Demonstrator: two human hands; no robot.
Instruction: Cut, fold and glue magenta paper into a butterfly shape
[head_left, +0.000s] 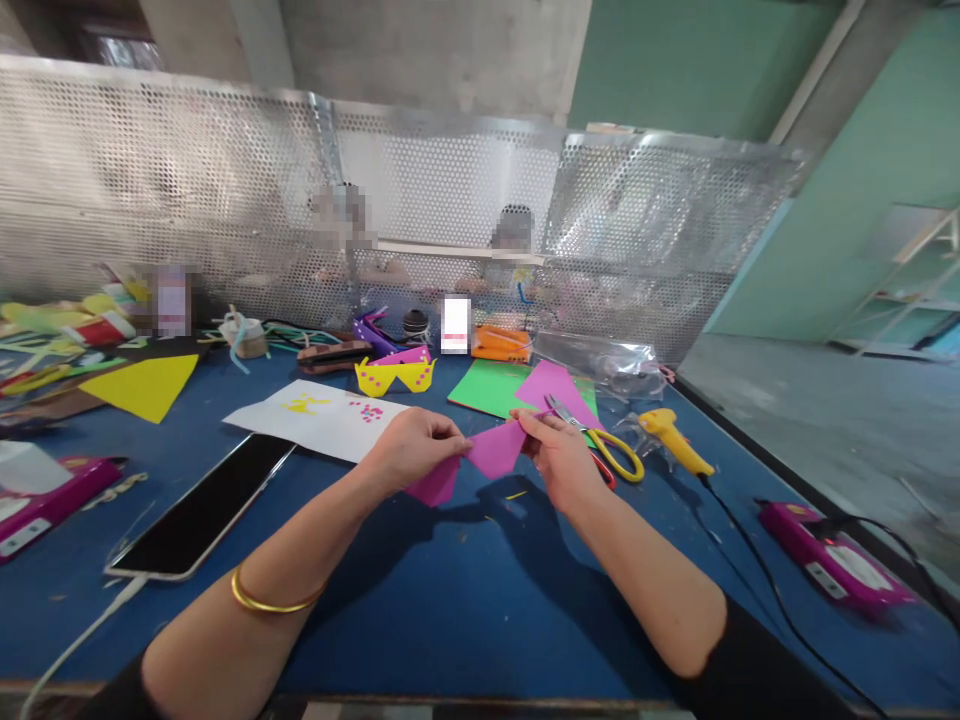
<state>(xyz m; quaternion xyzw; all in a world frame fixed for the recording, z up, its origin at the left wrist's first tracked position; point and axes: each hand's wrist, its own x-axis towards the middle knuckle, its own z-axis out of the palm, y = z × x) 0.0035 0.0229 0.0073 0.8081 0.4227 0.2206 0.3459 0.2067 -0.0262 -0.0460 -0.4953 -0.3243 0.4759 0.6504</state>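
- Hovering above the blue bench [465,590], a pink paper piece [491,448] is pinched between both hands.
- Its left end is gripped by the left hand [411,446].
- Its right corner and yellow-handled scissors [600,440] are held by the right hand [559,455].

No text, label or number can be read anywhere. The white tag [455,325] far beyond the hands is blurred. The white sheet [319,417] bears only coloured marks.

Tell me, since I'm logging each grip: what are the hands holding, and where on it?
Both hold one pink paper piece. The left hand pinches its left edge, the right hand its right edge, and the right hand also holds scissors by the yellow handles.
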